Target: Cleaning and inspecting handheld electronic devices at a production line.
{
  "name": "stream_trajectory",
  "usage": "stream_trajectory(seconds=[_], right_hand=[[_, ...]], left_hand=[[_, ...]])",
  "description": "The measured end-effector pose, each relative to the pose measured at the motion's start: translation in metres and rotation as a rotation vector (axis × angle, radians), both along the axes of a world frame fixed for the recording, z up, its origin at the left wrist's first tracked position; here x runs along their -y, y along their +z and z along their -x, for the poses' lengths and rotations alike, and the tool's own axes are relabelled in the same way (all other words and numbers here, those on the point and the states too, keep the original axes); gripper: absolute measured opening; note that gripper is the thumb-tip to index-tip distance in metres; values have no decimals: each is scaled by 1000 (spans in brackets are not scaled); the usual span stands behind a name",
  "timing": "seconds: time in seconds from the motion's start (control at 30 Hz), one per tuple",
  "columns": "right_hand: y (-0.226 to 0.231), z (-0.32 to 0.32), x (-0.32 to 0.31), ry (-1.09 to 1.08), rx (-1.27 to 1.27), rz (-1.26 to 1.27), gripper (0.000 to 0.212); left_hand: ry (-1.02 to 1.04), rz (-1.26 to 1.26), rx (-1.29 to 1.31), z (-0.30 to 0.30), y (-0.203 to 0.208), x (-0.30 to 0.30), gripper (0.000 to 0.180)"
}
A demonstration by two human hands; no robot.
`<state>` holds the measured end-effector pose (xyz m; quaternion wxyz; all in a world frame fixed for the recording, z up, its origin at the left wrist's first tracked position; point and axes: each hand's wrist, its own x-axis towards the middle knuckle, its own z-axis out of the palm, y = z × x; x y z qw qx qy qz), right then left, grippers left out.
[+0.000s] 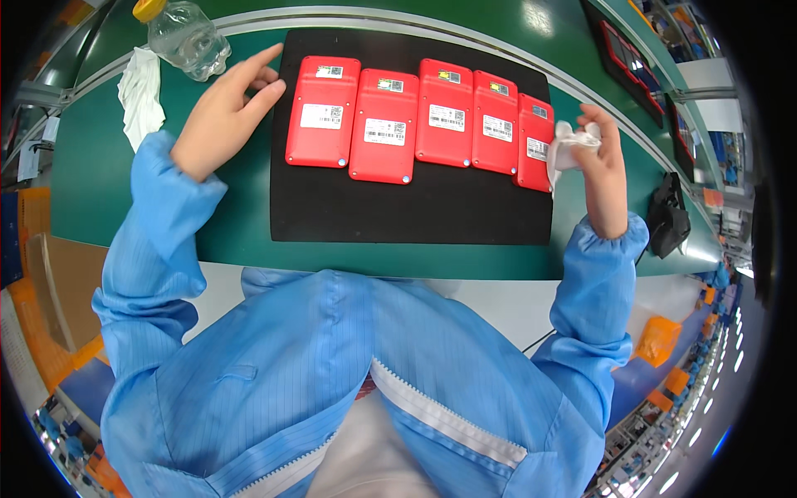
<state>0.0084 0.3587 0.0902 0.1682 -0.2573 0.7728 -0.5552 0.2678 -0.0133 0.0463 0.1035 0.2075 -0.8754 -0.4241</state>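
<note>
Several flat red devices (384, 124) with white labels lie side by side on a black mat (398, 207) on the green table. My left hand (226, 112) rests at the mat's left edge, fingers loosely spread, beside the leftmost red device (322, 112), holding nothing. My right hand (599, 162) is at the mat's right edge, gripping a crumpled white cloth (568, 148) next to the rightmost red device (535, 141).
A clear plastic bottle (188, 37) with a yellow cap stands at the back left, with a white crumpled cloth (141, 91) beside it. A black object (668, 217) sits at the table's right edge. More red devices on a dark tray (635, 62) lie at the far right.
</note>
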Motion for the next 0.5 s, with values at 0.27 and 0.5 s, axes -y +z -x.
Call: stream_trajectory(seconds=[0.27,0.5], right_hand=[[-12,-70,103,306,-711,-5,24],[-34,-82,170,357,-814,-118,30]], left_hand=[[-13,329,-232,20,-23,11,30],[-43,334,-239,19,-21,12,27]])
